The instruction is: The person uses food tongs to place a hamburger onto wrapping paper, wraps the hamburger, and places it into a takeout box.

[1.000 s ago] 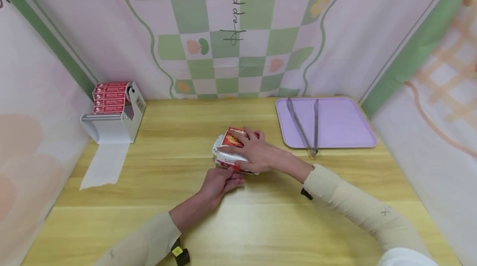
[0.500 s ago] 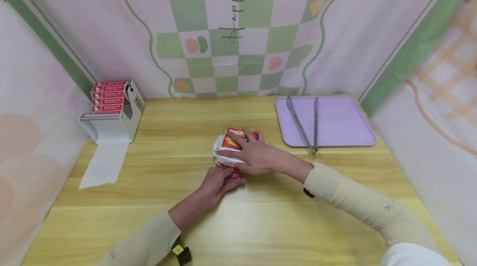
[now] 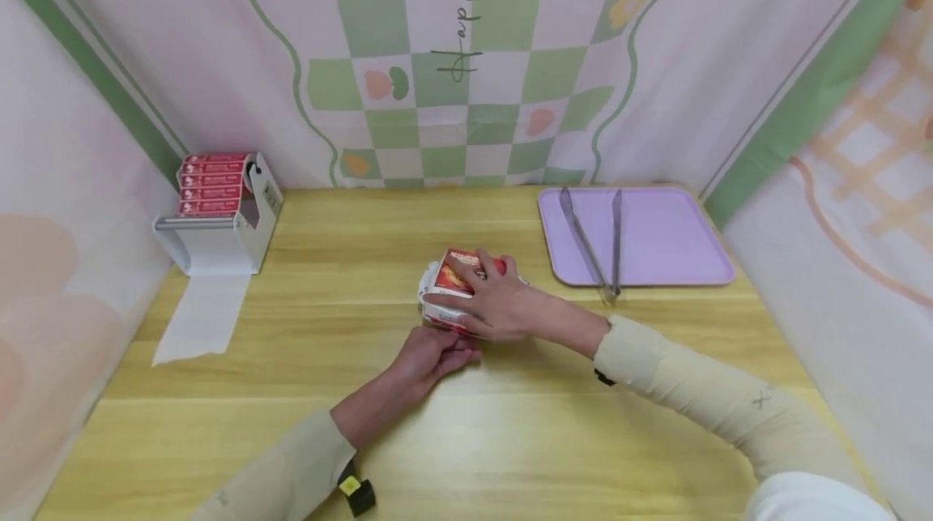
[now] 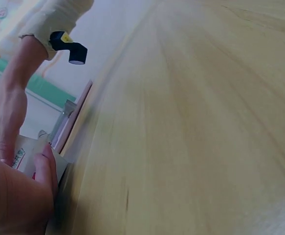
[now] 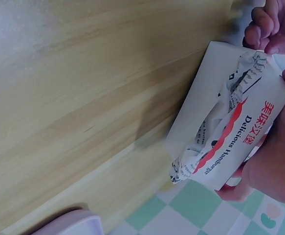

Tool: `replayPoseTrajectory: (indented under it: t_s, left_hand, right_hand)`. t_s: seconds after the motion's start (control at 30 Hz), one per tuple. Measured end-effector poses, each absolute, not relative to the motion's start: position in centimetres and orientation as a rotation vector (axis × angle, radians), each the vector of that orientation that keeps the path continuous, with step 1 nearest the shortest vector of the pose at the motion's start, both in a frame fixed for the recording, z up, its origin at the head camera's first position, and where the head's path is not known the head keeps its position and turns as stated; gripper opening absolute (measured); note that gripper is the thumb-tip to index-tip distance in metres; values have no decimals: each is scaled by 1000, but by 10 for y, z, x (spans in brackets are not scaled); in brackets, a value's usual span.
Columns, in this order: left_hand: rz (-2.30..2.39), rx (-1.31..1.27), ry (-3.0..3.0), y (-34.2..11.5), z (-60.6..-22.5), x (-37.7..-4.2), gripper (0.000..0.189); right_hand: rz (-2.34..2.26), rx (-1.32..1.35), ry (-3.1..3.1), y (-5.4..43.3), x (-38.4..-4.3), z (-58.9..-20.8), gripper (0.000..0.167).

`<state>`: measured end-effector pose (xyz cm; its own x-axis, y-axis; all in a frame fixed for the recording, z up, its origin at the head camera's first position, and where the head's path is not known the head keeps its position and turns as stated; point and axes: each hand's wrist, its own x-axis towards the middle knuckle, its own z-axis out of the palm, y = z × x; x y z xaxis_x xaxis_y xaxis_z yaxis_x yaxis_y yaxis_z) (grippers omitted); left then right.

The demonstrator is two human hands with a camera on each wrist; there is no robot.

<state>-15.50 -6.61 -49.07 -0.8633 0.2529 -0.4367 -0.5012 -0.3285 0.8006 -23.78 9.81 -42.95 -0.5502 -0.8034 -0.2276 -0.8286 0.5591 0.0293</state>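
A white and red hamburger box lies on the wooden table in the head view. Across its lid my right hand grips it with spread fingers, thumb on the near side. My left hand pinches the box's near edge, as the right wrist view shows with the left hand at one corner. There, crumpled printed wrapping paper bulges from the gap between lid and base. In the left wrist view the left hand partly covers the box.
A purple tray at the back right bears metal tongs, whose joined end overhangs its near rim. At the back left stands a white dispenser with a roll of red labels; a pale strip trails from it onto the table.
Both hands stay at the box with hardly any movement. The red patch beside the left fingertips shows less than it did a second ago.
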Motion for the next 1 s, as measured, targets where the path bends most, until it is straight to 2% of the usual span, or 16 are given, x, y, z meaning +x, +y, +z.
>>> replayPoseTrajectory:
  t_s: [0.17, 0.43, 1.0]
  left_hand:
    - [2186, -304, 1498, -65, -495, -155, 32]
    - [2210, -316, 1487, -64, -498, -152, 32]
    - [2240, -273, 1530, -62, -499, -154, 36]
  right_hand:
    - [165, -1357, 2613, 96, -240, -432, 57]
    - [110, -1396, 2646, 91, -242, -437, 48]
    - [135, -1334, 2748, 86, -230, -446, 51]
